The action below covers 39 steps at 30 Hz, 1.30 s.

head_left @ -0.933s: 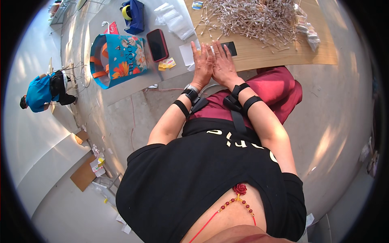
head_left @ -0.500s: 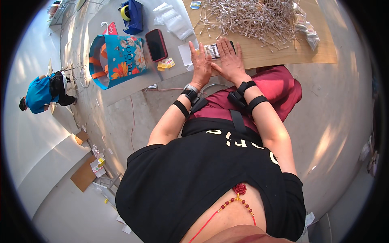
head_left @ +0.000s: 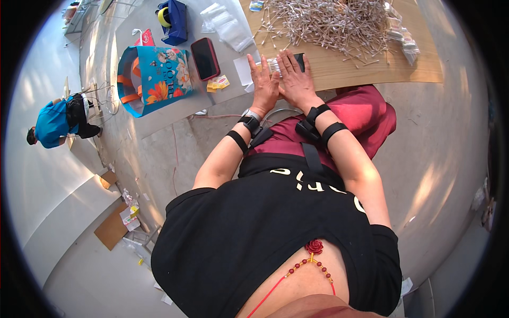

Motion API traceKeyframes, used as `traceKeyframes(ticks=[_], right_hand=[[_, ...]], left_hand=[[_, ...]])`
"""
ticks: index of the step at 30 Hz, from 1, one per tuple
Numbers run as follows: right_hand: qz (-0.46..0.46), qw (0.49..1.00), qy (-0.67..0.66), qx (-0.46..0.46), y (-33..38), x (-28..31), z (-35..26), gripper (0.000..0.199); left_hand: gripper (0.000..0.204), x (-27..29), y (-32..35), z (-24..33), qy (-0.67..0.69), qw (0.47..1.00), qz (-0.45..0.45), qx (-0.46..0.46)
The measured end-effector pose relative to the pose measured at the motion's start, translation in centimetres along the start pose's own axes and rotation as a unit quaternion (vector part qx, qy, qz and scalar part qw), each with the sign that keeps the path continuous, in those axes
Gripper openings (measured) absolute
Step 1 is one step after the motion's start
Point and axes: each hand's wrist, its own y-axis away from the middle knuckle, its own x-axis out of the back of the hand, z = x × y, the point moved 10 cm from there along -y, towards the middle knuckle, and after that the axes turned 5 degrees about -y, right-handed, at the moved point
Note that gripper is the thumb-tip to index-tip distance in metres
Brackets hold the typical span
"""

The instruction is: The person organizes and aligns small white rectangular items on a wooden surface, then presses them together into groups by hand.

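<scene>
Near the near left corner of the wooden table (head_left: 405,76), I have the row of white swabs (head_left: 273,65) between the left hand (head_left: 264,85), flat with fingers straight, and the right hand (head_left: 295,79), fingers extended over the row's right part; neither grips anything I can see. Uneven pressure could, I judge, skew the row. The right hand hides some swabs and part of the dark flat piece (head_left: 300,62); the top border crops the swab heap (head_left: 328,26)

It looked like a workshop: a desk (head_left: 424,71) bore a heap of cotton swabs (head_left: 328,24), clear bags (head_left: 225,24) and a tape dispenser (head_left: 177,32) sat nearby, and the floor (head_left: 440,153) was plain grey.
</scene>
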Motion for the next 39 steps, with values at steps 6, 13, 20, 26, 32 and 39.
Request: traceKeyframes(ticks=[6, 13, 20, 26, 32, 39], right_hand=[[0.008, 1.0, -0.019, -0.015, 0.0, -0.4, 0.1, 0.086], [-0.001, 0.999, 0.024, -0.032, -0.3, -0.8, 0.0, 0.074], [0.026, 0.996, -0.079, -0.021, 0.3, 1.3, 1.3, 0.075], [0.242, 0.948, -0.095, -0.183, 5.9, 7.2, 13.5, 0.043], [0.25, 0.907, -0.101, -0.322, 9.1, 6.3, 21.8, 0.033], [0.258, 0.903, -0.149, -0.31, 8.9, 5.1, 22.2, 0.018]], left_hand=[[0.079, 0.1, 0.0, -0.2, -0.024, 1.0, 0.001, -0.003], [0.079, -0.4, -0.1, 0.0, -0.049, 0.999, 0.01, -0.016], [0.076, 0.5, -0.3, -0.9, -0.169, 0.985, 0.01, 0.017], [0.047, 2.4, -2.2, 7.4, -0.158, 0.979, 0.079, -0.105], [0.037, -3.9, -6.5, 12.0, -0.158, 0.976, 0.021, -0.15], [0.023, -7.4, -10.6, 11.9, -0.2, 0.966, 0.034, -0.159]])
